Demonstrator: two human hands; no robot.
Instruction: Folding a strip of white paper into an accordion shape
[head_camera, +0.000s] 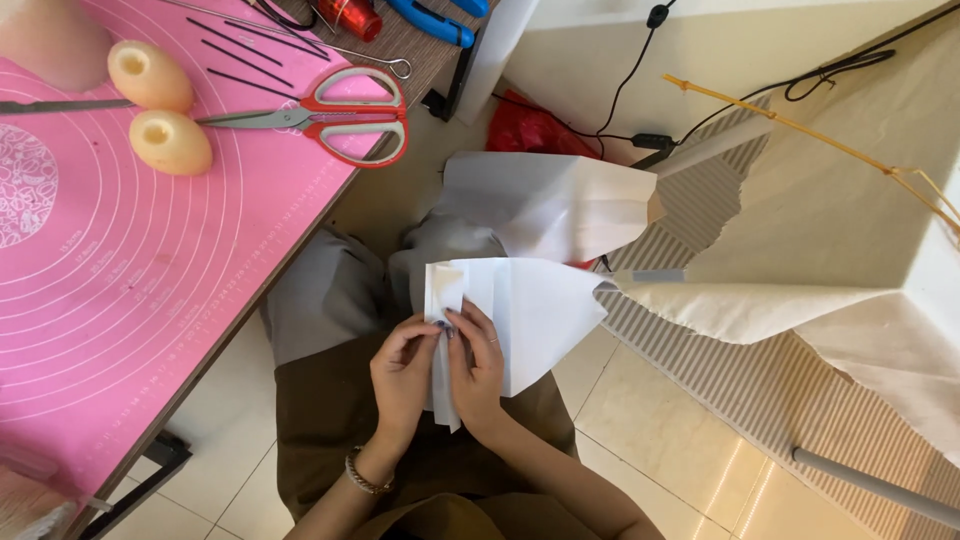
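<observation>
White paper, folded into pleats: a sheet of white folded paper (520, 310) sits over the person's lap, near the middle of the view, just right of the bench edge. Both hands pinch its left pleated strip. Left hand (403, 375) grips the strip from the left, thumb and fingers closed on the fold. Right hand (478, 365) presses the same strip from the right, fingertips (450, 325) with dark nail polish touching the crease; a ring shows on one finger. The hands touch each other across the paper. A beaded bracelet (365, 475) circles the left wrist.

A second loose white paper sheet (545, 200) lies just beyond the held one, farther from the person, resting on grey cloth.

Left side: pink silicone mat with printed circles (110, 290) covers the bench. On its far part lie red-handled scissors (330, 115), blades pointing left, and two pale yellow egg-shaped objects (160, 110) just left of the blades, one beyond the other. Thin dark sticks (245, 55) lie farther back. Blue-handled pliers (430, 20) at the far edge.

Right side: cream cloth (850, 250) draped over a ribbed corrugated panel (700, 200). Black cables (640, 90) run along the far floor. A red plastic bag (530, 125) sits beyond the loose sheet. Tiled floor (650, 420) shows near right.
</observation>
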